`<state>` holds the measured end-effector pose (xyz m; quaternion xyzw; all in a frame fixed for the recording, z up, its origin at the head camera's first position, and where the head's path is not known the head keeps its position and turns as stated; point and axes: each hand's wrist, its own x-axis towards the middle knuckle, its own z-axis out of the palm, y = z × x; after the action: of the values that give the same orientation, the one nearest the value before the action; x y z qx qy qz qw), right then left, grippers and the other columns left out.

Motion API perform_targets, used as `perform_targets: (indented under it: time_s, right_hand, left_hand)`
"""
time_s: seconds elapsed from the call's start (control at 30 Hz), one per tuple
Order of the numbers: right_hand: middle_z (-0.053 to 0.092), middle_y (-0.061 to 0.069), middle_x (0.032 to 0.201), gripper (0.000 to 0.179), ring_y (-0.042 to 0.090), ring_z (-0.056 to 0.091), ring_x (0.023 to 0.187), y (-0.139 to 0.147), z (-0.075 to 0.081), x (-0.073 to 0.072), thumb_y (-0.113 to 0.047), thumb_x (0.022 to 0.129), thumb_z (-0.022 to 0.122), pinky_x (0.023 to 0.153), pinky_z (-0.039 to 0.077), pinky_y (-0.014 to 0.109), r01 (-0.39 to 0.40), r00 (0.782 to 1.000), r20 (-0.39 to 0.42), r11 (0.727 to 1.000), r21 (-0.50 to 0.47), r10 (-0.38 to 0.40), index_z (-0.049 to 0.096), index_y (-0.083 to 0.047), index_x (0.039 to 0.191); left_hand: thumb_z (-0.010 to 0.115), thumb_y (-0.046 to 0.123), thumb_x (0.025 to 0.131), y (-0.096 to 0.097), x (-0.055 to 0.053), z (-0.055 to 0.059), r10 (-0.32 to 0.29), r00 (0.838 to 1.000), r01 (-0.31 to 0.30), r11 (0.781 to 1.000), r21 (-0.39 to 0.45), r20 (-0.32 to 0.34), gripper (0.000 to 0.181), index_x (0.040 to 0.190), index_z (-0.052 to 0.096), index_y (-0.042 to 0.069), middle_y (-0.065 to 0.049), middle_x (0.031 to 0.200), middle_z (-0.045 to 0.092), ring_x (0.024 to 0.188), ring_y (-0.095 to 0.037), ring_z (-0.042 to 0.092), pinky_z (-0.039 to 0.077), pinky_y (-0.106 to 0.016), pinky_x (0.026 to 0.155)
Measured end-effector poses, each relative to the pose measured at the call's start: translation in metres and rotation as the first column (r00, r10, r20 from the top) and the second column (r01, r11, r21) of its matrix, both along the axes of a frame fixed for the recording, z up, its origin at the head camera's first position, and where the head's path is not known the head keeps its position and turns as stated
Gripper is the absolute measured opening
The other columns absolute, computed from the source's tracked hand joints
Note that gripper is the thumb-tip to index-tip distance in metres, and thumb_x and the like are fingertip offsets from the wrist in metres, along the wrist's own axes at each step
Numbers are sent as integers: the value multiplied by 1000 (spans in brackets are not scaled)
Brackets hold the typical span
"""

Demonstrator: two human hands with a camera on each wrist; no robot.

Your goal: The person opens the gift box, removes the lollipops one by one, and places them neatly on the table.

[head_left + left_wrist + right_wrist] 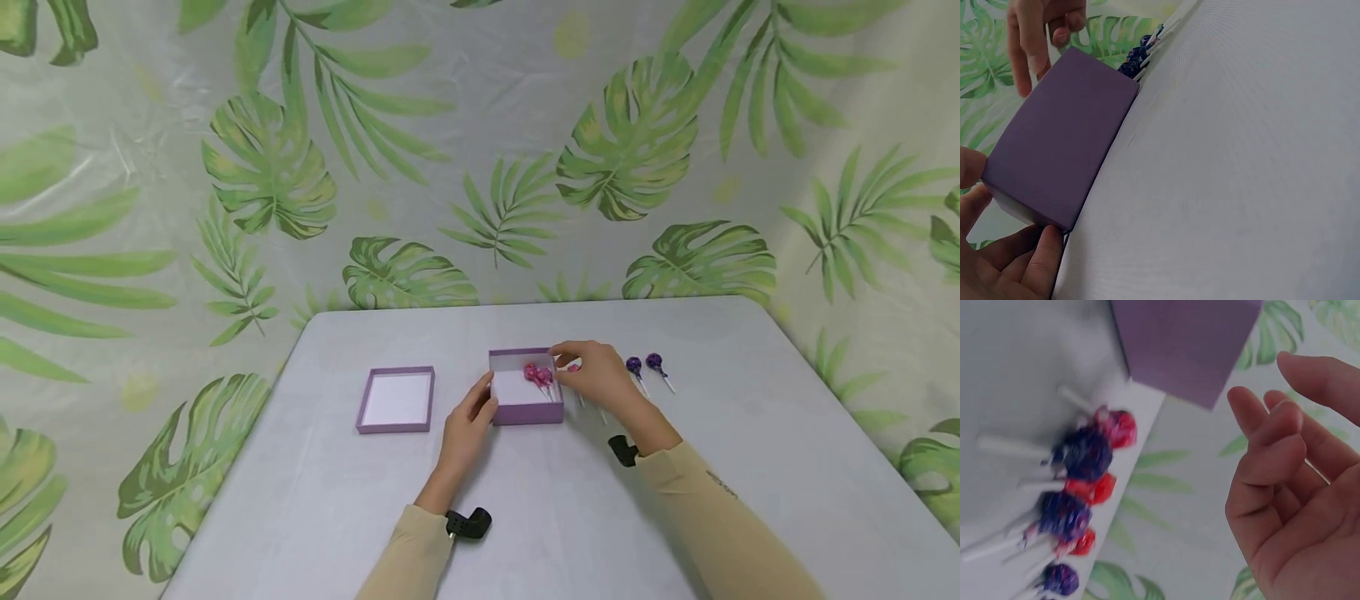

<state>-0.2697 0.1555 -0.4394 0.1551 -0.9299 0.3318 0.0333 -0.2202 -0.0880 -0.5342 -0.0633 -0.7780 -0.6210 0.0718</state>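
Note:
A purple open-topped box [528, 414] with a white inside stands mid-table. Pink lollipops [542, 377] lie in its right part, sticks toward me. My left hand [467, 425] touches the box's left side with spread fingers; in the left wrist view its fingertips meet the purple box [1063, 137] at the near end. Over the box's right rim is my right hand [596, 375], fingers loosely bent. In the right wrist view, nothing shows between the thumb and fingers of this hand [1304, 487]. Beside the box lie red and purple lollipops [1085, 455], partly hidden by the right hand in the head view.
A shallow purple lid [396, 400], white inside, lies left of the box. Two dark purple lollipops [655, 362] rest right of the right hand. The white table [337, 517] ends at a leaf-patterned curtain [495, 142] behind.

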Motion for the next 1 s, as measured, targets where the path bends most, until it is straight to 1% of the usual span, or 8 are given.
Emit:
perform_targets:
  time_s: [0.2,0.33,0.43,0.53,0.63,0.8,0.9,1.0]
  right_hand:
    - [72,10,113,45,21,60,81,-23,-6,-6,-17,86,77,63,48,33,-76,996,57,990,118,70,68,-15,130]
    - [71,14,113,51,24,60,79,-34,-8,-6,-17,84,78,60,50,39,-82,996,47,972,222,73,66,-14,134]
    - [70,14,118,52,28,65,86,-40,-8,-4,-19,86,77,66,55,46,-90,996,22,952,293,88,64,-12,135]
    - [69,15,123,52,30,67,94,-43,-9,-2,-19,89,75,76,58,51,-112,993,16,939,326,113,62,-9,138]
    - [69,15,122,50,28,67,92,-41,-12,-2,-17,90,73,77,58,49,-122,992,15,943,309,123,62,-9,138]
    - [70,13,117,49,28,66,99,-35,-18,-4,-10,89,72,76,55,42,-143,989,50,973,182,136,63,-11,137]
    - [70,13,120,49,31,66,105,-34,-19,-6,-11,88,73,77,56,43,-130,990,72,977,169,120,64,-13,136]
    - [70,13,119,47,31,66,102,-36,-18,-7,-15,88,75,76,57,46,-108,993,65,968,229,95,66,-14,133]
  left_hand:
    - [58,32,104,0,0,-2,0,1000,0,1000,1,-5,45,148,52,33,-10,144,56,131,-19,54,48,-33,103]
    - [58,32,104,0,-1,-2,2,1000,-2,1000,5,-8,44,147,52,35,-11,144,57,130,-18,54,49,-33,103]
    - [58,31,103,1,-1,-2,3,1000,-3,1000,11,-1,44,147,53,36,-10,143,57,130,-18,55,49,-33,102]
    - [59,31,103,1,-1,-2,4,1000,-4,1000,13,2,44,147,53,34,-9,144,57,130,-17,54,49,-32,103]
    - [59,31,103,2,-1,-3,2,1000,-2,1000,14,4,44,147,53,34,-9,144,56,130,-17,54,49,-33,103]
    - [58,30,104,2,1,-3,1,1000,-1,1000,13,-7,45,149,51,29,-10,145,55,132,-21,53,48,-38,104]
    - [56,23,105,2,8,12,-5,1000,5,1000,1,-5,46,150,50,22,-14,145,54,133,-24,52,48,-38,104]
    - [56,16,105,4,17,29,-15,1000,15,1000,3,-2,45,150,50,18,-19,145,53,132,-27,52,49,-39,103]
